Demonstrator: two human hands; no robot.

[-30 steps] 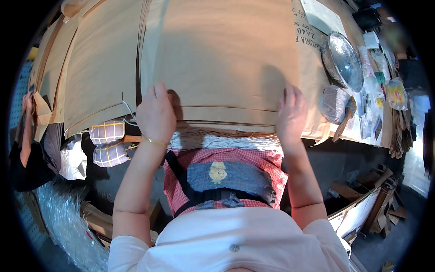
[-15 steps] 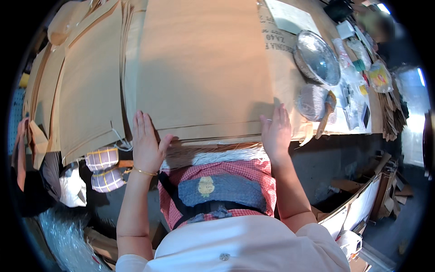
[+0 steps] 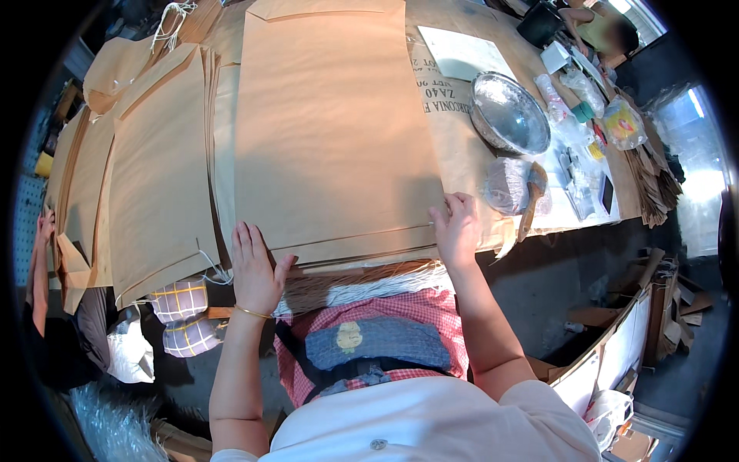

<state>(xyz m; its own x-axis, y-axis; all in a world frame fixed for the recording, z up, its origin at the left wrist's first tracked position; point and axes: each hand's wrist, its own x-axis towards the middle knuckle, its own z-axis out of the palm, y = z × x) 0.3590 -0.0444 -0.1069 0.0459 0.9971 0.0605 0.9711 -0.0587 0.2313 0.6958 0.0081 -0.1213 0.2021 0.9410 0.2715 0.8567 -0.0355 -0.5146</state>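
Observation:
A stack of large brown paper bags lies in front of me, the top one with a folded flap at its far end. My left hand rests at the stack's near left corner, fingers stretched out and thumb apart. At the near right corner is my right hand, its fingers slightly bent and thumb spread from them, touching the edge. Neither hand holds anything. Beneath the stack's near edge hang white strings.
More stacked paper bags lie to the left. On the right are a metal bowl, a wooden-handled brush, a wrapped bundle and a phone. Other people are at the far left and far right.
The view has shifted, showing more of the table's far side. My right hand's fingers have bent at the stack's corner, while my left hand stays flat by the left corner.

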